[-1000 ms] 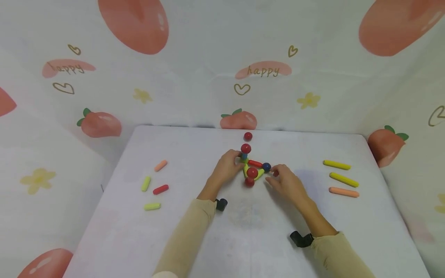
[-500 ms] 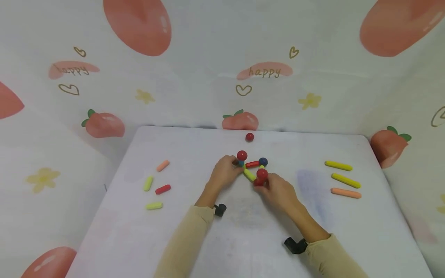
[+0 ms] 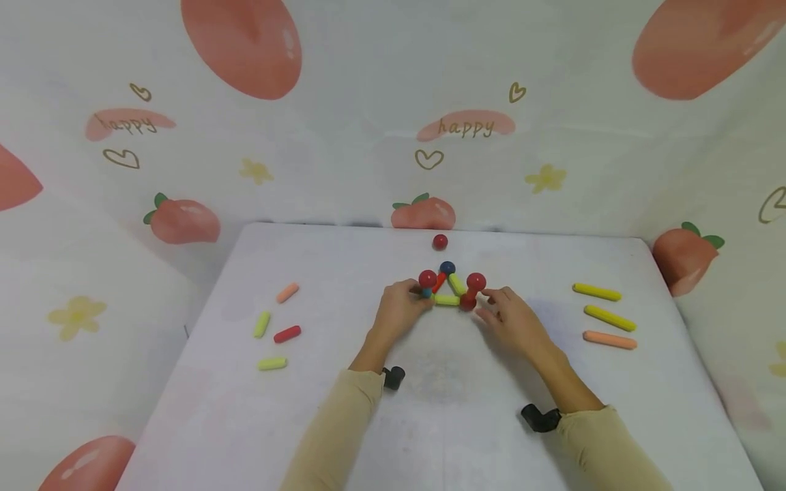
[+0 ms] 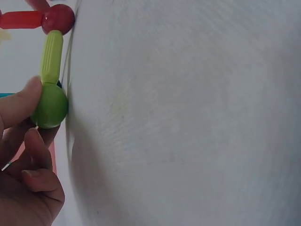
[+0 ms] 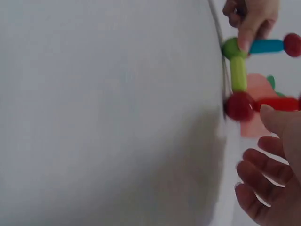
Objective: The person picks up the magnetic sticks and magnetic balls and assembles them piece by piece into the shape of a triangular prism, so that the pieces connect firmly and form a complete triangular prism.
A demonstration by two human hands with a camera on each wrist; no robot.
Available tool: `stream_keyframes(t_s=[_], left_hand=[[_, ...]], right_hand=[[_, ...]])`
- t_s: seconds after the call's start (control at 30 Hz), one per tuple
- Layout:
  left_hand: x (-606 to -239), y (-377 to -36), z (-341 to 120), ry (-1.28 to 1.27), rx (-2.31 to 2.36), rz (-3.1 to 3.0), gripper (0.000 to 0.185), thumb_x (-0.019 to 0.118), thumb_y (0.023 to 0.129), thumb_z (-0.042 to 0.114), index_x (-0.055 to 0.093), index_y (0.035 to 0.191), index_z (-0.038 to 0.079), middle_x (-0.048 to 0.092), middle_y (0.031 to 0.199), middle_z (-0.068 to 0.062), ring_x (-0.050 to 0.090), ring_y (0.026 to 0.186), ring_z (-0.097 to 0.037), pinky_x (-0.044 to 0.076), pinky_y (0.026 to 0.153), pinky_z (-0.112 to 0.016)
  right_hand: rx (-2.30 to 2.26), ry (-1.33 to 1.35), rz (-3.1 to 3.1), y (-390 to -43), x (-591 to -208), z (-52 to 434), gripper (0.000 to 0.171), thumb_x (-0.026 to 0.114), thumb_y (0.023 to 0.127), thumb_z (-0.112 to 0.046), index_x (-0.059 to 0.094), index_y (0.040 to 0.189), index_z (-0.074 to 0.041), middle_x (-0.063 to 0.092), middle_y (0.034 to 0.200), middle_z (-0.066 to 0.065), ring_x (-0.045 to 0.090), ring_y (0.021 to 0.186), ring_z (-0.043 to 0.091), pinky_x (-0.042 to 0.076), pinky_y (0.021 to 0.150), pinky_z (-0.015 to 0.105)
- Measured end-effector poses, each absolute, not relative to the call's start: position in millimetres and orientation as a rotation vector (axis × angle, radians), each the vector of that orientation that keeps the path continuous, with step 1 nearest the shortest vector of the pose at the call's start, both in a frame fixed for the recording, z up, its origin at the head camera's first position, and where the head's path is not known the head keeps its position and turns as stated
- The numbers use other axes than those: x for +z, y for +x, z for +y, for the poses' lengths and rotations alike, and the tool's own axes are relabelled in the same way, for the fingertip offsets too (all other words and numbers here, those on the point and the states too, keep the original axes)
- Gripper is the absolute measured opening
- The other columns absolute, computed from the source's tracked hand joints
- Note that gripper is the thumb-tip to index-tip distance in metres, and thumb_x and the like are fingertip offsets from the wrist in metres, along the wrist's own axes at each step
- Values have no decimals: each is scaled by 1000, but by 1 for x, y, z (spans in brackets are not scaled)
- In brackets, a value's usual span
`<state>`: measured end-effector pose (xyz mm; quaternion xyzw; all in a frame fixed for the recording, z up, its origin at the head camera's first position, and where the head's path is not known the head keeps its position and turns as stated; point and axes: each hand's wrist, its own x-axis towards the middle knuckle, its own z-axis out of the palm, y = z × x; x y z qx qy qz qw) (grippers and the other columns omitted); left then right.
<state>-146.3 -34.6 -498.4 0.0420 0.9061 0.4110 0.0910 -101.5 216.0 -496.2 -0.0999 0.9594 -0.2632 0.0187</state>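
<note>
A triangle of balls and rods lies mid-table. Its corners are a green ball [image 4: 51, 106], a dark blue ball [image 3: 447, 268] and a red ball [image 5: 239, 106]. A yellow-green rod [image 3: 447, 300] joins the green and red corners. On the green ball stands a blue rod [image 5: 266, 46] topped by a red ball [image 3: 427, 279]; on the red corner, a red rod [image 5: 278, 103] carries another red ball [image 3: 476, 281]. My left hand [image 3: 399, 310] pinches the green ball. My right hand [image 3: 514, 322] is beside the red corner, fingers loosely spread, thumb tip at the red rod.
A loose red ball [image 3: 440, 242] lies behind the triangle. Several short rods, including a red rod [image 3: 287, 334], lie at the left. At the right are two yellow rods [image 3: 597, 292] and an orange rod [image 3: 610, 339]. A patterned cloth wall [image 3: 344, 136] rises behind the table.
The triangle has turned: its red corner swung from the near side to the right, and the dark blue ball to the back. My right hand gripped the red corner, then loosened. My left hand stayed.
</note>
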Motion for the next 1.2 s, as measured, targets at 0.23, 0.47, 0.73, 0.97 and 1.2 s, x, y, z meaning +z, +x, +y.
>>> stream_keyframes(t_s=[0.23,0.47,0.73,0.97,1.2], left_hand=[[-497,-147,-35,76,1213,2683,31,81,88,28,75,112,10,77,112,-4,66,100,-20,56,91,-39],[-497,-148,-36,42,1221,2676,33,81,88,27,75,115,10,77,113,-5,66,105,-22,54,96,-43],[-498,-148,-34,44,1232,2686,32,82,87,28,76,113,11,77,111,-5,67,104,-22,54,97,-43],[-500,-149,-34,56,1226,2699,32,83,86,29,76,111,11,78,110,-4,67,105,-22,54,97,-43],[-502,-150,-34,58,1219,2693,32,82,86,29,75,112,11,77,112,-5,67,106,-22,54,98,-43]], right_hand=[[-506,-270,3144,-76,-483,271,70,72,94,-38,45,150,-6,47,148,28,44,131,53,36,106,72],[-330,-158,3175,-54,-495,317,90,69,92,-52,29,158,-6,20,164,32,23,144,58,14,109,82],[-333,-30,3084,-35,-499,357,92,60,94,-62,20,162,-13,5,167,30,8,149,60,2,110,84],[-314,-16,3121,-26,-501,378,87,67,94,-52,24,161,-18,15,163,33,24,136,66,21,99,81],[-351,-16,3203,-21,-499,380,52,77,88,-19,50,131,-9,39,135,36,43,106,60,33,78,71]])
